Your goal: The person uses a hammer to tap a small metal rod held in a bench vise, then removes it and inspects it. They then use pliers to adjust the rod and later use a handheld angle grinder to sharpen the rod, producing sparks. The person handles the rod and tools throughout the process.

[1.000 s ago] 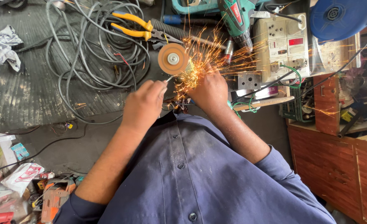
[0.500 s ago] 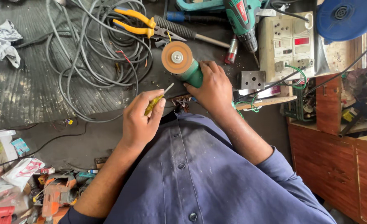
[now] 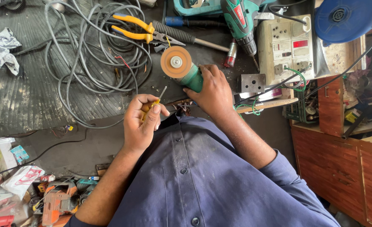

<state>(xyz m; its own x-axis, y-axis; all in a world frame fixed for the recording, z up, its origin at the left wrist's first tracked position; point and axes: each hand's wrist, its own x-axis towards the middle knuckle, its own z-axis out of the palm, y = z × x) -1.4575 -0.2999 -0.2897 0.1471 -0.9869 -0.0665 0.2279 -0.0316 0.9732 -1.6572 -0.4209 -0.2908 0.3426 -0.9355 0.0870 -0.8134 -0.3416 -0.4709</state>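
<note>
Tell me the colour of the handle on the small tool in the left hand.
Yellow: the screwdriver handle in the left hand shows best in the head view.

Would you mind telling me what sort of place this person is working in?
Most likely a small repair or electrical workshop. The right hand grips an angle grinder, a cordless drill and yellow-handled pliers lie on the bench, beside tangled grey cables.

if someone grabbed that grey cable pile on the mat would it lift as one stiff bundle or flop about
The grey cable would probably flop: it lies in loose overlapping loops, not tied. Loops would likely sag and trail apart. It may also snag the yellow-handled pliers resting on it.
</note>
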